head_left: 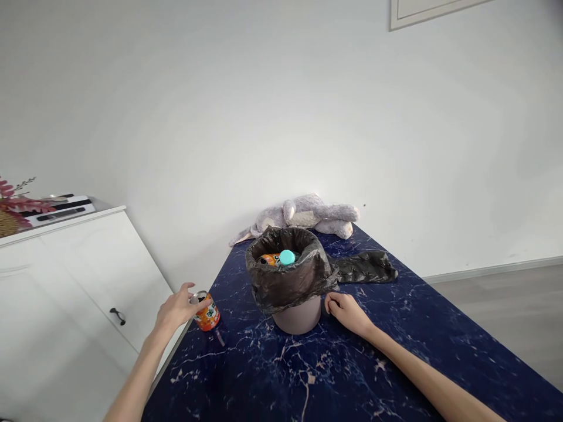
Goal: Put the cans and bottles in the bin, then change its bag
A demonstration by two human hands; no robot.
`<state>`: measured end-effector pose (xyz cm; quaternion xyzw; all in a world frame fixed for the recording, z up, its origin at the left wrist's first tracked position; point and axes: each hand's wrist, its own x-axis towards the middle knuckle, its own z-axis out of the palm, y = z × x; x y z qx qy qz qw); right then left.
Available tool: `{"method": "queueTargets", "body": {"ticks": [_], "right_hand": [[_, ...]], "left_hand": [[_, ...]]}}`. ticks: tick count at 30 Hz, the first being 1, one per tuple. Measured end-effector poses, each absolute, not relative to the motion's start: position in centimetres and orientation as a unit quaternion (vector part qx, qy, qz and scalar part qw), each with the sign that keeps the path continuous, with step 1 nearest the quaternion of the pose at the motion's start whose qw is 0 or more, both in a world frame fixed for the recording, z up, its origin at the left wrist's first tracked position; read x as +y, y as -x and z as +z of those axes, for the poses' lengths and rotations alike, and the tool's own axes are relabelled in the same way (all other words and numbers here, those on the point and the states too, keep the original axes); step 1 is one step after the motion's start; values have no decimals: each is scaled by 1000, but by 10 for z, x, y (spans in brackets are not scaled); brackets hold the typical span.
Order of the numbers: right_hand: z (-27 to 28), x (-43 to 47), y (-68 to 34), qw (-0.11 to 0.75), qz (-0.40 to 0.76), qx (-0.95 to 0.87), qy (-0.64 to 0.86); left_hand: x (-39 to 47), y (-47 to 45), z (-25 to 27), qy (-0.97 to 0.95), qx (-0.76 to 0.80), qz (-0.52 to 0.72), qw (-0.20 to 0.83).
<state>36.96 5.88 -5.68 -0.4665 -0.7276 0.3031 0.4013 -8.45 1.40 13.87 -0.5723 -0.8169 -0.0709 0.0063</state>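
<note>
My left hand (178,309) is at an orange drink can (207,316) near the left edge of the table. Its thumb lies across the can's near side and the other fingers curve about the top rim, partly hidden. The can's opened top faces up. Curled into a loose fist, my right hand (345,309) rests on the table beside a small bin (299,317) and holds nothing that I can see. A black plastic bag (285,287) lines the bin and folds over its rim. Inside lie another orange can (269,259) and something with a turquoise cap (287,257).
Part of the black bag (367,268) trails over the table to the right. A grey plush toy (303,214) lies at the far end against the wall. The table (281,381) has a dark blue marbled top. To the left stands a white cabinet (83,281).
</note>
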Motion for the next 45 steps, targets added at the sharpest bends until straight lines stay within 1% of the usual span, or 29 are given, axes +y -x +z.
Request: {"method": "queueTargets", "body": {"ticks": [9,15,18,22,26,29,32,36,38,42,45], "right_hand": [[-56,59,-369,403,306,-726,467],[-59,60,-369,404,306,-725,467],[-59,60,-369,403,308,-725,467],[-58,60,-369,403,308,-724,468],[-57,59,-369,402,306,-725,468],[-58,59,-369,403,304,-727,466],[-58,59,-369,403,303,-727,466],[-58,59,-369,403,302,-728,465],[-58,59,-369,403,301,-729,465],[-58,59,-369,401,299,-730,465],[-58,60,-370,400,300,-731,465]], "left_hand": [[11,74,147,568,-818,-91,18],[8,61,163,558,-809,-178,39],[8,57,173,539,-795,-275,41],[7,46,185,482,-745,-460,34],[5,21,197,431,-633,-642,-29],[4,-4,207,438,-555,-704,-69],[4,-30,214,479,-520,-702,-88],[9,-64,216,542,-502,-666,-97],[13,-79,215,579,-498,-641,-72],[20,-104,210,645,-502,-576,11],[23,-117,207,678,-506,-531,34]]}}
